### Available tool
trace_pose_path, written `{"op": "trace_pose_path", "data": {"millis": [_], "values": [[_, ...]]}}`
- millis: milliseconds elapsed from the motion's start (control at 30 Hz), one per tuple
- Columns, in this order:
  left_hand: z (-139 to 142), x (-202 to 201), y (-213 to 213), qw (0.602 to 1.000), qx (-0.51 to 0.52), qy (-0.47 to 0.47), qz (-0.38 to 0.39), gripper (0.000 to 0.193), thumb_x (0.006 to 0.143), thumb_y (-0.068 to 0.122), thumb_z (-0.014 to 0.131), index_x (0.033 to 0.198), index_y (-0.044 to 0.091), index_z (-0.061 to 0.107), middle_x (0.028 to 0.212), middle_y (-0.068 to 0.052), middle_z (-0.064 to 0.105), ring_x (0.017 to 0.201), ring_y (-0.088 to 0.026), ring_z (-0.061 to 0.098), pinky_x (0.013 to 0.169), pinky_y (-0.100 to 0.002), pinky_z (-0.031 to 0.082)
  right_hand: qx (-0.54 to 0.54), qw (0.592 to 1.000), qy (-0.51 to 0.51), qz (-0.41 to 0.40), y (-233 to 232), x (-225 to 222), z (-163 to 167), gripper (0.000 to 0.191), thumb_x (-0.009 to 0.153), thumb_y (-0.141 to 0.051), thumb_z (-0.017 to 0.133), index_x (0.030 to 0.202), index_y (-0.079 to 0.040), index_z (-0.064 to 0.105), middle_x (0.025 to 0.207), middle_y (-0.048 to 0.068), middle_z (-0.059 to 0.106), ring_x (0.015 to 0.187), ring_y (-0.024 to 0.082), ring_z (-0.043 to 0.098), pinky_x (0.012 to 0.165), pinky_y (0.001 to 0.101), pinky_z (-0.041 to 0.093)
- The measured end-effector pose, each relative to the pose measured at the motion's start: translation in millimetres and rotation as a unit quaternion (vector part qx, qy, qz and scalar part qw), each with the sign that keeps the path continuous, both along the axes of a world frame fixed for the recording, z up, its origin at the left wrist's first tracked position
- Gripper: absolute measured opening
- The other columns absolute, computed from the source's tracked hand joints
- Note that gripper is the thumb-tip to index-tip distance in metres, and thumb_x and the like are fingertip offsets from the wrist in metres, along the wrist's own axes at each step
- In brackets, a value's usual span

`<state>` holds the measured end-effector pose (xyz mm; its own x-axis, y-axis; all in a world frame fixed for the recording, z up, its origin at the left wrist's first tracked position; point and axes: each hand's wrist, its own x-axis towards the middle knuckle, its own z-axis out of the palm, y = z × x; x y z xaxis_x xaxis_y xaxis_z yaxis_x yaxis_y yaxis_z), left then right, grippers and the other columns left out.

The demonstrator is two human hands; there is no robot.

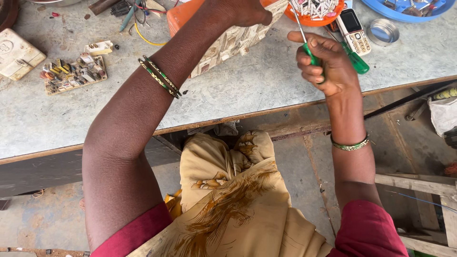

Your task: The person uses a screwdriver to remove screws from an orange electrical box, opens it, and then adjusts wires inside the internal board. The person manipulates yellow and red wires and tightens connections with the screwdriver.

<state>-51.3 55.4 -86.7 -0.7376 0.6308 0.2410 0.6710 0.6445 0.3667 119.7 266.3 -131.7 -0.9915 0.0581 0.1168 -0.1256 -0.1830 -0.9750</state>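
Note:
My right hand [326, 64] is closed around a green-handled screwdriver [312, 53], its metal shaft pointing up toward an orange bowl [314, 20] full of small white parts. A second green screwdriver handle [356, 61] lies just right of that hand. My left hand [247, 12] reaches across the table and rests on an orange box with a patterned side [228, 40]. Whether its fingers grip the box is hidden at the frame's top. Both wrists wear green bangles.
A circuit board [74, 74] and a cream plastic casing [16, 54] lie at the left of the grey tabletop [266, 83]. A small keypad phone [353, 31], a round metal tin [383, 31] and a blue tray [404, 9] sit at the back right. Wooden planks [419, 190] stand by the floor.

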Motion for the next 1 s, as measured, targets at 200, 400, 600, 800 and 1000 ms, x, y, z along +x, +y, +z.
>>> {"op": "trace_pose_path", "data": {"millis": [200, 400, 600, 800, 1000], "values": [[-1.0, 0.7, 1.6, 0.999, -0.026, 0.010, 0.021, 0.046, 0.079, 0.046, 0.083, 0.102, 0.007, 0.076, 0.077, -0.013, 0.073, 0.064, -0.021, 0.071, 0.063, -0.043, 0.058, 0.514, 0.776, 0.268, -0.248, -11.6, 11.1, -10.7, 0.031, 0.106, -0.016, 0.072, 0.131, 0.000, 0.072, 0.080, 0.005, 0.066, 0.054, 0.008, 0.047, 0.044, 0.0232, 0.033], [1.1, -2.6, 1.4, 0.999, -0.039, 0.022, 0.007, 0.045, 0.080, 0.046, 0.082, 0.101, 0.006, 0.077, 0.080, -0.013, 0.074, 0.069, -0.023, 0.072, 0.068, -0.043, 0.059, 0.545, 0.704, 0.317, -0.325, -11.1, 7.1, -15.3, 0.034, 0.104, -0.017, 0.073, 0.132, 0.002, 0.070, 0.080, 0.007, 0.065, 0.058, 0.010, 0.051, 0.046, 0.0238, 0.035], [3.9, -3.3, -1.1, 0.993, -0.028, 0.115, -0.008, 0.057, 0.073, 0.050, 0.087, 0.100, 0.001, 0.073, 0.080, -0.016, 0.073, 0.070, -0.027, 0.071, 0.065, -0.046, 0.058, -0.082, 0.996, -0.019, -0.032, -5.2, 8.8, 0.9, 0.042, 0.102, -0.022, 0.067, 0.133, 0.005, 0.064, 0.077, 0.006, 0.066, 0.055, 0.008, 0.053, 0.040, 0.0191, 0.034], [8.9, -1.5, -2.8, 0.994, -0.066, 0.090, -0.002, 0.061, 0.078, 0.053, 0.086, 0.106, 0.001, 0.072, 0.089, -0.016, 0.073, 0.081, -0.030, 0.072, 0.077, -0.048, 0.057, 0.111, 0.988, 0.070, -0.083, -10.5, 11.7, -4.4, 0.035, 0.106, -0.021, 0.067, 0.133, 0.002, 0.069, 0.074, 0.003, 0.064, 0.050, 0.005, 0.044, 0.040, 0.0210, 0.031], [6.9, -3.0, -3.5, 0.988, -0.041, 0.145, -0.014, 0.075, 0.071, 0.053, 0.090, 0.121, 0.003, 0.066, 0.097, -0.016, 0.073, 0.090, -0.029, 0.071, 0.083, -0.049, 0.054, 0.604, 0.650, 0.300, -0.351, -26.6, 14.4, -25.2, 0.031, 0.102, -0.006, 0.076, 0.133, -0.005, 0.073, 0.082, 0.006, 0.065, 0.055, 0.015, 0.052, 0.047, 0.0359, 0.037]]}}
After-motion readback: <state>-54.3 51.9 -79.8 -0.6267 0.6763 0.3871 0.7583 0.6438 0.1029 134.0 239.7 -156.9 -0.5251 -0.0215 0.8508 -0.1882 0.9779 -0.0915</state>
